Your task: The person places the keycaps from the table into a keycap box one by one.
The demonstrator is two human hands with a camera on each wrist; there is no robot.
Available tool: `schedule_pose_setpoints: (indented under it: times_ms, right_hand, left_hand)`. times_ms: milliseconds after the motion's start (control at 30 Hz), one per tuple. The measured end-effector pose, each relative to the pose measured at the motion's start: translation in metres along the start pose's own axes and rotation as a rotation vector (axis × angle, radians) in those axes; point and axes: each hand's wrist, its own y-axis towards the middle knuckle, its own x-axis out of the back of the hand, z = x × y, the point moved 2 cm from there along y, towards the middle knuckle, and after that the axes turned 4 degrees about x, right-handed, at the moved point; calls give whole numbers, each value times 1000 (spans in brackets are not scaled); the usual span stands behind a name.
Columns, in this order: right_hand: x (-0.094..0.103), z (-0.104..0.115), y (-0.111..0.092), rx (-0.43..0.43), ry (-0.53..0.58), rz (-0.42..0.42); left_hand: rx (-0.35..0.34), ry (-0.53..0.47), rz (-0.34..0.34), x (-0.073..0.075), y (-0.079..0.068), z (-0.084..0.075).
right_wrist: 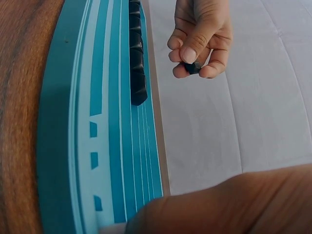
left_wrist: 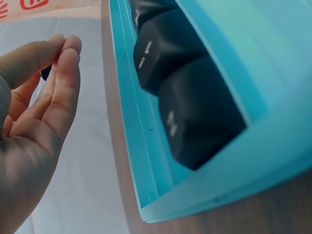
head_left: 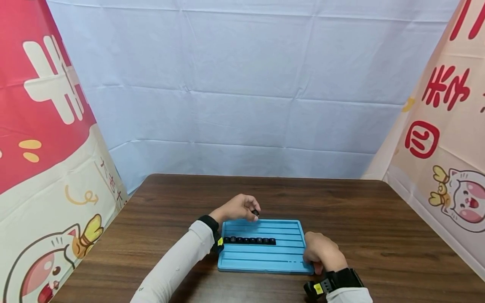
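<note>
My left hand [head_left: 238,207] is raised just over the far edge of the blue tray [head_left: 257,264], pinching a small black keycap [head_left: 255,213] between thumb and fingers. The right wrist view shows that keycap [right_wrist: 192,67] most plainly. A row of several black keycaps [head_left: 250,240] sits in one groove of the tray, starting at its left side; pale markings show on some of them in the left wrist view. At the tray's right edge, my right hand [head_left: 323,251] holds the rim with bent fingers, partly hidden from view.
The grooved tray lies on a brown wooden table [head_left: 182,195]. Pale blue cloth [head_left: 242,92] hangs behind the table, with printed cloths on the left [head_left: 49,176] and right [head_left: 447,139].
</note>
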Motion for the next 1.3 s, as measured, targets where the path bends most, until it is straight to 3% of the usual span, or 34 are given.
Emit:
schedule_pose_setpoints:
  times_ms: [333, 700, 933, 1200, 1300]
  right_hand:
    - [-1, 1, -1, 8, -7, -1]
    - [-1, -1, 1, -7, -1, 13]
    - [0, -1, 1, -11, 0, 18]
    - [0, -1, 1, 21, 2, 8]
    - [-1, -1, 1, 14, 5, 9]
  left_hand:
    - [88, -49, -57, -2, -3, -4]
    - [2, 61, -72, -9, -4, -8]
    - [10, 81, -123, -16, -5, -12]
    - [7, 75, -132, -17, -20, -40]
    - [14, 74, -137, -17, -19, -37]
